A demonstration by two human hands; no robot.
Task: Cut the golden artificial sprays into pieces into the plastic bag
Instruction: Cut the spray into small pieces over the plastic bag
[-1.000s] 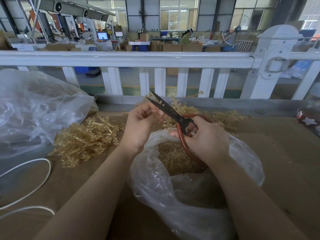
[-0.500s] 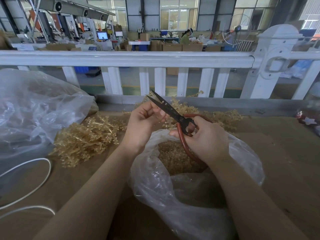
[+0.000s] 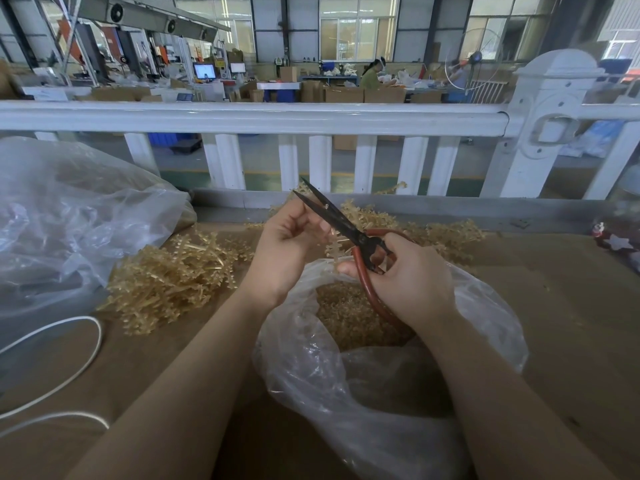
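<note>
My right hand (image 3: 412, 278) grips the red handles of black-bladed scissors (image 3: 332, 216), whose blades stand slightly parted and point up to the left. My left hand (image 3: 287, 240) pinches a small golden spray piece (image 3: 335, 247) just under the blades. Both hands hover over the open clear plastic bag (image 3: 381, 375), which holds cut golden bits (image 3: 346, 313). A pile of uncut golden sprays (image 3: 173, 275) lies on the table to the left, and more golden sprays (image 3: 446, 237) lie behind the hands.
A large crumpled clear bag (image 3: 76, 216) fills the left side. A white cord (image 3: 69, 372) loops on the brown table (image 3: 571, 323) at lower left. A white railing (image 3: 311, 116) runs behind the table. Small red-and-white ornaments (image 3: 613, 237) sit at the far right.
The scissors and both hands have stayed almost in place. A short golden spray piece now shows hanging below the blades between my hands.
</note>
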